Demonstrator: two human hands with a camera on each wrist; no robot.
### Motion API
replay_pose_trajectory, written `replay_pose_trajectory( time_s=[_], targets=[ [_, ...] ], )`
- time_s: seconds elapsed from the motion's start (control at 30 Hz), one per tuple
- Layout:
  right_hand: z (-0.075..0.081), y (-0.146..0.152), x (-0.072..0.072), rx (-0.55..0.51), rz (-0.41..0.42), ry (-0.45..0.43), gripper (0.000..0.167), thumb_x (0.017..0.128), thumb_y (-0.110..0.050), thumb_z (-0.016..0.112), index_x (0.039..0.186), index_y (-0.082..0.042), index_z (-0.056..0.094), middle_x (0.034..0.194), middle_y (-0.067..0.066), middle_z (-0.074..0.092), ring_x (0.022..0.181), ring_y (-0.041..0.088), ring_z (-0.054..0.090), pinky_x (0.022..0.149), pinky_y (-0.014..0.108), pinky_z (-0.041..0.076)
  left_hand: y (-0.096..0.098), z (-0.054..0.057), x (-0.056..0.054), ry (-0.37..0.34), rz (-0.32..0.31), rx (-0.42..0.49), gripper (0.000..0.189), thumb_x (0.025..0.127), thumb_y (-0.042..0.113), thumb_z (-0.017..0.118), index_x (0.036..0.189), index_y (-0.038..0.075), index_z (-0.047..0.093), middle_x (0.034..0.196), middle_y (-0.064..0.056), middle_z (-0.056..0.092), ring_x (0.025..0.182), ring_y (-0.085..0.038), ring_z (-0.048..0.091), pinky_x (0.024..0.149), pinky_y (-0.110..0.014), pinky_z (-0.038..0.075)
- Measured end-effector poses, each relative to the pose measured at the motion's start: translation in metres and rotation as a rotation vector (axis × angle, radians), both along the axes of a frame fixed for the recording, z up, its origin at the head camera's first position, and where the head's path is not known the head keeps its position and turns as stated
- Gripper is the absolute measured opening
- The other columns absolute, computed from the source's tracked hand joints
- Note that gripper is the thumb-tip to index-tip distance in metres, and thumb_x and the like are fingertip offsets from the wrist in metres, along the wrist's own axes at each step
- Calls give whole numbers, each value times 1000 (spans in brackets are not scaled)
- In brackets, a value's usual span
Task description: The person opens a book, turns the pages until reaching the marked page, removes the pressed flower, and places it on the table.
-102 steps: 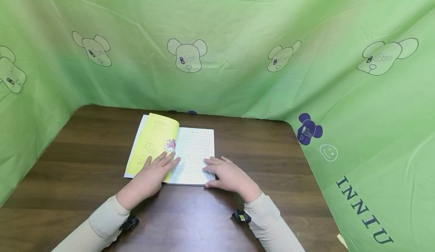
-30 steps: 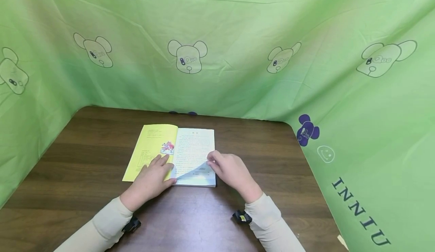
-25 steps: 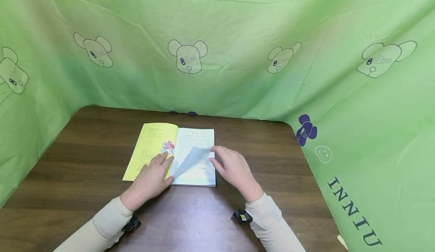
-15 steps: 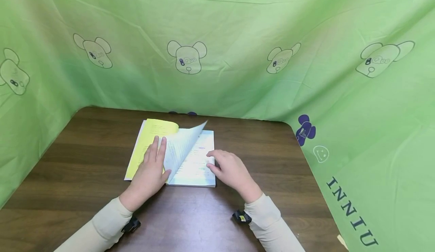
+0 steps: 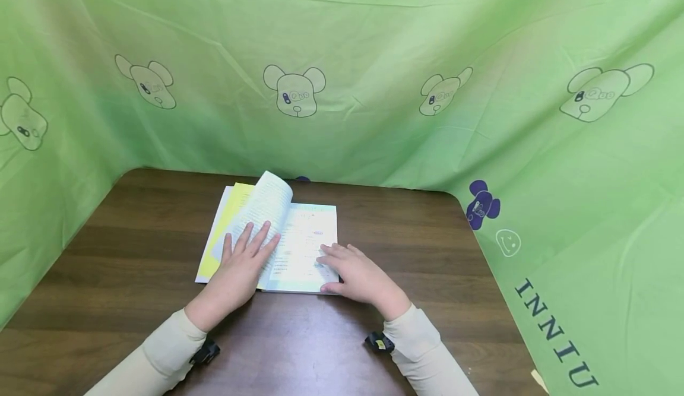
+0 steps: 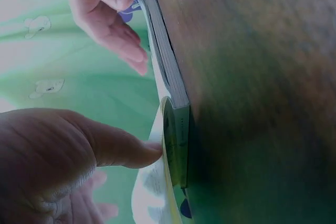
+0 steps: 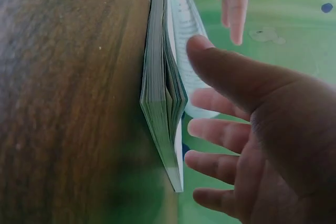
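An open book lies on the brown table, its page block thick on the right. A curling white page leans left over the yellow page. My left hand rests on the turned page near the spine, fingers spread. In the left wrist view its thumb sits right at the page near the spine. My right hand is at the book's right edge, fingers extended over the right-hand page. The right wrist view shows the stacked page edges beside the right hand's spread fingers.
The wooden table surrounds the book on every side. A green curtain printed with bear heads hangs behind and along both sides. Each sleeve cuff carries a small black wrist device.
The right hand lifted a page by its lower corner and let it go. The page swung left over the yellow page, and the left hand now lies on it. The right hand is back at the right edge.
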State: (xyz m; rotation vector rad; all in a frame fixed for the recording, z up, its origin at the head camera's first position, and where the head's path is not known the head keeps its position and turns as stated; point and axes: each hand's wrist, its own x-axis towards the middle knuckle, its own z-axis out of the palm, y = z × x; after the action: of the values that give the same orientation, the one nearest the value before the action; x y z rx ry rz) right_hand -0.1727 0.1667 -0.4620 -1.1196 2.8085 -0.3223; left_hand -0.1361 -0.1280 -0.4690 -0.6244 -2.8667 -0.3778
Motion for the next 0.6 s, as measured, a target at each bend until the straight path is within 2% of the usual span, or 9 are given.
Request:
replay_pose_trajectory(
  time_s=[0.17, 0.3, 0.43, 0.6],
  targets=[
    [-2, 0, 1, 34, 8, -30, 63, 91, -52, 72, 142, -16, 61, 159, 7, 46, 149, 29, 40, 122, 57, 27, -2, 1, 0, -39, -82, -49, 81, 83, -20, 59, 155, 15, 47, 167, -9, 32, 154, -42, 25, 113, -77, 19],
    [-1, 0, 2, 44, 8, -46, 64, 91, -51, 73, 143, -16, 61, 160, 7, 45, 150, 30, 38, 122, 58, 25, -4, 1, -1, -78, -121, -65, 84, 78, -24, 56, 153, 15, 50, 165, -9, 36, 153, -41, 30, 114, -76, 21],
    [-1, -1, 3, 47, 5, -49, 64, 91, -51, 73, 143, -16, 61, 160, 6, 45, 151, 30, 38, 122, 58, 25, -5, 2, 1, -127, -121, -66, 82, 80, -25, 52, 152, 14, 51, 164, -10, 39, 151, -42, 33, 111, -77, 25],
    [-2, -1, 3, 48, 7, -58, 67, 89, -51, 75, 143, -15, 61, 160, 8, 44, 150, 31, 38, 122, 59, 24, -6, 5, 3, -199, -82, -73, 74, 86, -20, 52, 152, 13, 51, 161, -15, 41, 149, -45, 35, 107, -79, 30]
  ],
)
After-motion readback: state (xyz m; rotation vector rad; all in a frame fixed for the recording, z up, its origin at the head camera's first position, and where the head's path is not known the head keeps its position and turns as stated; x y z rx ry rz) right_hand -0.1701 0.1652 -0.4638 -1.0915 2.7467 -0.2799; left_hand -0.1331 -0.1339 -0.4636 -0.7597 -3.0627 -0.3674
